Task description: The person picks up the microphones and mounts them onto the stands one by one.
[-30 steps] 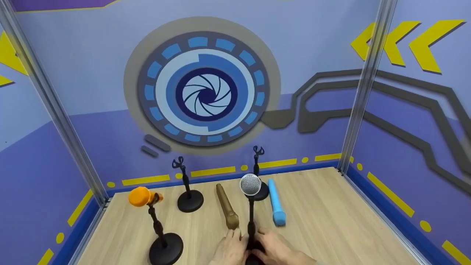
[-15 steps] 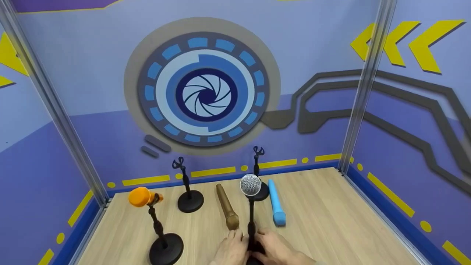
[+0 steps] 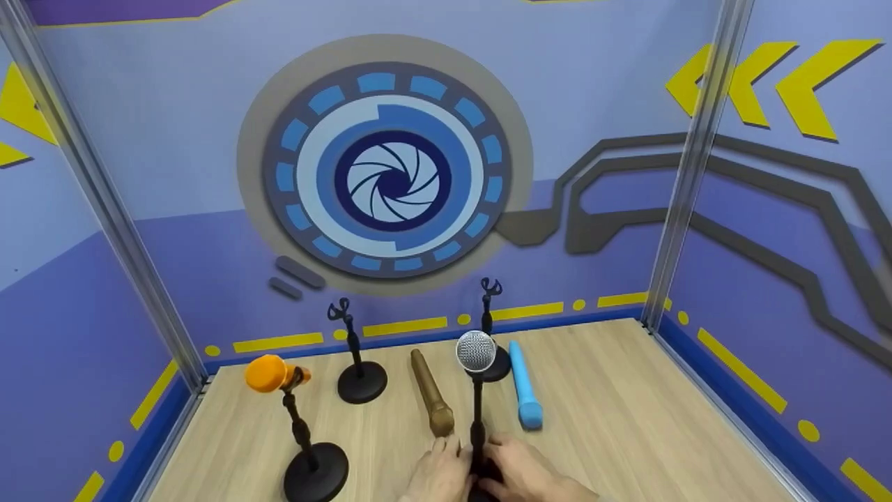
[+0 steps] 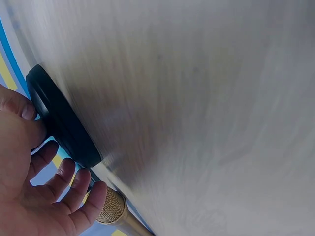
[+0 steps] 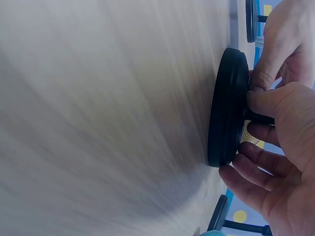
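A black round-based microphone stand [image 3: 478,432] stands upright at the front of the table, with a silver mesh microphone head [image 3: 476,351] on top. My left hand [image 3: 442,470] holds its lower part from the left, thumb by the pole and fingers curved along the base [image 4: 61,118]. From the right, my right hand [image 3: 523,467] holds the same lower part, its thumb on top of the base and its fingers at the rim, as the right wrist view shows. A brown microphone [image 3: 432,394] lies just beyond my left fingertips. A light blue microphone [image 3: 526,387] lies beyond my right hand.
Left of my hands stands another stand [image 3: 316,472] bearing an orange microphone [image 3: 268,373]. Two stands with bare clips are farther back, one at the left [image 3: 362,382] and one behind the silver microphone [image 3: 491,287]. Printed panels [image 3: 592,265] wall in the table [image 3: 627,404].
Both hands stay at the stand's base with hardly any movement. The head view has shifted very slightly; the microphones and stands remain in place.
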`<state>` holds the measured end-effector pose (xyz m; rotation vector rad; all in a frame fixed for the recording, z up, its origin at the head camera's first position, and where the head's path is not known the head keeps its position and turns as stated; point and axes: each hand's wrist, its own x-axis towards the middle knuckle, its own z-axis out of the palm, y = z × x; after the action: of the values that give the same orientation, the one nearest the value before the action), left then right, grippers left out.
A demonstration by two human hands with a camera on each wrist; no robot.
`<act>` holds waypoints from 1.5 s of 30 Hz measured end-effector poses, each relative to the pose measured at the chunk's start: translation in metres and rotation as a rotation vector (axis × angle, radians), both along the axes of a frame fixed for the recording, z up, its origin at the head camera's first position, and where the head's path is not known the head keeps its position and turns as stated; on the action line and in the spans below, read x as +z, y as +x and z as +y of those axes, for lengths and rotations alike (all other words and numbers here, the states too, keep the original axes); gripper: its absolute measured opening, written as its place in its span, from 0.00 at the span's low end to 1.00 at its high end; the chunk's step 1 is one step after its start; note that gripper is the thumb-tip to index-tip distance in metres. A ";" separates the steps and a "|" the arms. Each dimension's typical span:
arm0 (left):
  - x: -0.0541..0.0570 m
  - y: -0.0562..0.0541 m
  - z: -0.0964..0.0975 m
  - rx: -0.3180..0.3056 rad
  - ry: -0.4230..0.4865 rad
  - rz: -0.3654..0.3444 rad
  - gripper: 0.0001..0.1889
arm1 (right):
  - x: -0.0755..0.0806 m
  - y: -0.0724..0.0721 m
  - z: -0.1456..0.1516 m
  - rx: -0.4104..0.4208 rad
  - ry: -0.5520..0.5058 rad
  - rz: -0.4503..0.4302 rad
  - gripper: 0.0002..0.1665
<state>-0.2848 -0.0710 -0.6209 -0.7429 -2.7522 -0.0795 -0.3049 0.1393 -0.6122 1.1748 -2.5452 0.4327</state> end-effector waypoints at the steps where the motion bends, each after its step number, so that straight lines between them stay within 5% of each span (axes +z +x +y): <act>1: 0.000 0.000 0.000 -0.001 -0.001 0.004 0.21 | 0.000 0.000 0.000 0.001 0.005 0.006 0.17; 20: 0.000 0.000 0.004 0.006 0.002 0.006 0.20 | 0.000 -0.001 0.003 0.005 0.007 -0.060 0.14; 26: -0.001 0.000 0.008 -0.009 0.006 0.033 0.18 | 0.001 0.000 0.008 0.038 -0.019 -0.002 0.14; 38: 0.000 0.001 0.031 0.022 -0.045 -0.027 0.20 | -0.003 0.004 0.025 0.017 -0.047 0.058 0.22; 45: 0.006 0.002 0.040 -0.036 -0.009 -0.080 0.20 | 0.001 0.007 0.035 0.039 -0.051 0.019 0.29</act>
<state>-0.2833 -0.0310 -0.6147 -0.8082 -2.8163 -0.1071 -0.2984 0.1742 -0.6116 1.2066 -2.4834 0.4911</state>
